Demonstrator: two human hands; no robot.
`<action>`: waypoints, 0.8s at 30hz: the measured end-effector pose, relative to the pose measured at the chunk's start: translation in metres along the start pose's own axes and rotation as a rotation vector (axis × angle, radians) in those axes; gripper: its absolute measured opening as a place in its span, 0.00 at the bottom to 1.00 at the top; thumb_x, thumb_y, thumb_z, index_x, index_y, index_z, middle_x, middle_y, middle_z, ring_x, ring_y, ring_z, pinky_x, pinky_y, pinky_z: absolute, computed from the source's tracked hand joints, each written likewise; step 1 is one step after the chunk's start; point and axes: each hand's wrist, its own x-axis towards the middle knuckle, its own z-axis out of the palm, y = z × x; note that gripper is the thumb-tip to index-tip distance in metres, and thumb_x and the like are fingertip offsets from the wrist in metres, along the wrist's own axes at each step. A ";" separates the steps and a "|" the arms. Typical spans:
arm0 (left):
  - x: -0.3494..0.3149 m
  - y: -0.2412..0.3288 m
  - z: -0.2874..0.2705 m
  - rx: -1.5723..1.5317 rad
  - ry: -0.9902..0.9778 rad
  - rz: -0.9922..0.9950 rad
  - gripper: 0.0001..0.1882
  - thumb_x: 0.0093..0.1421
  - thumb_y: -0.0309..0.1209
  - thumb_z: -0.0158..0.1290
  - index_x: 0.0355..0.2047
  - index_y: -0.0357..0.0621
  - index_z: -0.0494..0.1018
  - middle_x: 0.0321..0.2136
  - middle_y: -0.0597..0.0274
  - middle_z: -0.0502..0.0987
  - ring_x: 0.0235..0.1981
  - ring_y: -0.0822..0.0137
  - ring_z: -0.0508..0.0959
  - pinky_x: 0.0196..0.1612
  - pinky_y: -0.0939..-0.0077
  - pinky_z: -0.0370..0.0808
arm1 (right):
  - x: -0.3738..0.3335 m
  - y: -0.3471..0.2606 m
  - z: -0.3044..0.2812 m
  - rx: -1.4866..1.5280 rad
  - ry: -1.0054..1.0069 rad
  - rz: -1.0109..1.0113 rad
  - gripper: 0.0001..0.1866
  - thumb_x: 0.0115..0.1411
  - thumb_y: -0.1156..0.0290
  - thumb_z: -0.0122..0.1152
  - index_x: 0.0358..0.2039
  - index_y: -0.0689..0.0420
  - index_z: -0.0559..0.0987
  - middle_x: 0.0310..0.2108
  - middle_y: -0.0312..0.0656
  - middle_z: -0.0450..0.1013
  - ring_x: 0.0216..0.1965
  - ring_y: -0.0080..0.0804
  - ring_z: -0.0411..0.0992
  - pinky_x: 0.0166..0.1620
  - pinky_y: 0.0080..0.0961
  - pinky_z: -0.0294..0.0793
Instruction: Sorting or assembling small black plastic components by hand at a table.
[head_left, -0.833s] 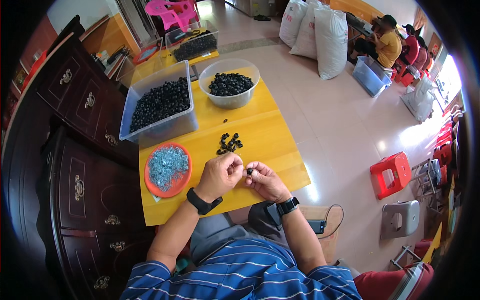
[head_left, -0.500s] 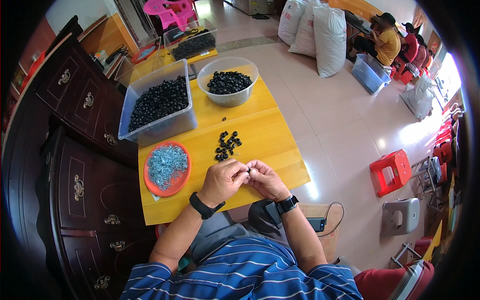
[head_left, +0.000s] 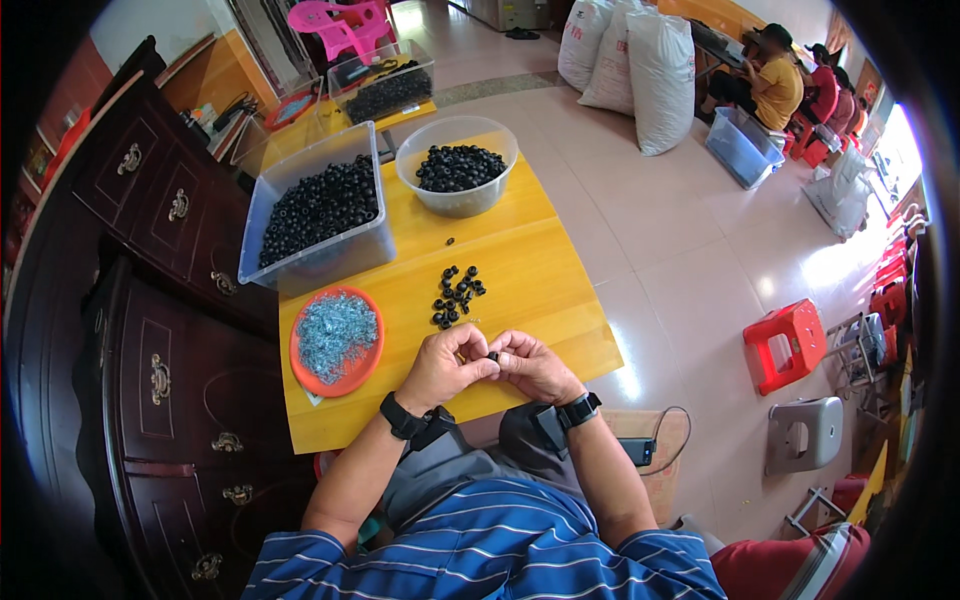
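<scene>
Close together over the near edge of the yellow table [head_left: 530, 270], my two hands meet at a small black ring-like part [head_left: 493, 356]. Thumb and fingers of my right hand [head_left: 538, 368] pinch that part. Beside it, the fingers of my left hand [head_left: 440, 368] are bent and closed at its left side; whether they grip something tiny is hidden. Just beyond my hands lies a loose group of black ring-like parts [head_left: 449, 293]. To the left sits an orange-red plate [head_left: 297, 350] heaped with small clear bluish pieces [head_left: 335, 330].
Behind these stand a rectangular clear bin [head_left: 330, 250] and a round clear tub [head_left: 458, 203], both holding black parts. A dark wooden cabinet [head_left: 190, 350] borders the left. On the right are a red stool [head_left: 785, 345] and a grey stool [head_left: 805, 435]. Seated people [head_left: 775, 85] work farther off.
My hands have shifted slightly toward me, and the fingers have turned a little. The black part between them now shows more plainly. The view has moved slightly.
</scene>
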 end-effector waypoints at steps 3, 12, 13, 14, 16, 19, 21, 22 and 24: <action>-0.002 -0.004 -0.006 -0.019 -0.043 0.015 0.10 0.57 0.20 0.63 0.32 0.41 0.71 0.26 0.72 0.75 0.31 0.79 0.81 0.33 0.86 0.76 | 0.000 -0.001 0.003 -0.016 -0.009 0.028 0.09 0.65 0.73 0.62 0.45 0.59 0.76 0.40 0.37 0.76 0.40 0.25 0.75 0.49 0.23 0.75; 0.021 0.003 -0.031 0.799 0.190 0.165 0.12 0.51 0.25 0.67 0.35 0.41 0.78 0.24 0.64 0.76 0.24 0.70 0.78 0.30 0.77 0.74 | -0.002 -0.004 -0.002 0.154 0.016 -0.035 0.11 0.66 0.70 0.61 0.47 0.56 0.75 0.40 0.37 0.75 0.37 0.25 0.75 0.52 0.30 0.75; 0.024 0.002 -0.029 0.894 0.165 0.189 0.10 0.52 0.27 0.65 0.34 0.42 0.78 0.26 0.61 0.77 0.26 0.65 0.79 0.31 0.71 0.75 | -0.002 -0.004 -0.003 0.168 0.023 -0.040 0.11 0.66 0.69 0.60 0.48 0.55 0.75 0.40 0.37 0.75 0.37 0.25 0.74 0.52 0.32 0.75; 0.026 0.000 -0.027 0.989 0.139 0.213 0.08 0.53 0.29 0.64 0.33 0.43 0.79 0.28 0.59 0.77 0.28 0.59 0.80 0.32 0.66 0.76 | -0.002 -0.004 -0.003 0.181 0.030 -0.045 0.11 0.67 0.69 0.60 0.48 0.55 0.74 0.40 0.38 0.75 0.37 0.24 0.74 0.52 0.34 0.75; 0.031 -0.006 -0.024 1.086 0.111 0.237 0.07 0.54 0.31 0.62 0.32 0.44 0.79 0.30 0.57 0.78 0.30 0.54 0.80 0.33 0.60 0.77 | -0.002 -0.003 -0.003 0.180 0.022 -0.047 0.11 0.67 0.69 0.60 0.48 0.55 0.74 0.40 0.38 0.75 0.37 0.24 0.74 0.53 0.34 0.75; 0.037 -0.019 -0.023 1.178 0.031 0.213 0.06 0.54 0.32 0.60 0.31 0.45 0.79 0.29 0.57 0.78 0.29 0.52 0.80 0.32 0.59 0.77 | -0.001 -0.003 -0.002 0.176 0.012 -0.047 0.11 0.67 0.69 0.60 0.48 0.55 0.75 0.40 0.38 0.75 0.37 0.24 0.75 0.53 0.33 0.75; 0.038 -0.022 -0.021 1.229 0.017 0.224 0.05 0.54 0.32 0.59 0.28 0.45 0.78 0.28 0.58 0.77 0.28 0.53 0.80 0.32 0.59 0.77 | -0.001 -0.003 -0.001 0.174 0.011 -0.045 0.10 0.67 0.70 0.59 0.48 0.55 0.75 0.40 0.38 0.75 0.37 0.24 0.75 0.53 0.33 0.75; 0.037 -0.023 -0.021 1.232 0.017 0.222 0.05 0.54 0.32 0.59 0.28 0.45 0.78 0.28 0.58 0.77 0.28 0.53 0.80 0.32 0.59 0.77 | -0.001 -0.004 0.002 0.188 0.017 -0.041 0.10 0.67 0.71 0.60 0.48 0.55 0.75 0.40 0.38 0.75 0.37 0.24 0.74 0.51 0.31 0.74; 0.036 -0.023 -0.023 1.238 0.026 0.251 0.05 0.55 0.32 0.59 0.26 0.45 0.77 0.27 0.58 0.77 0.27 0.53 0.80 0.31 0.58 0.77 | 0.000 -0.004 0.003 0.206 0.019 -0.035 0.10 0.67 0.71 0.60 0.47 0.56 0.75 0.40 0.38 0.76 0.36 0.24 0.74 0.50 0.28 0.73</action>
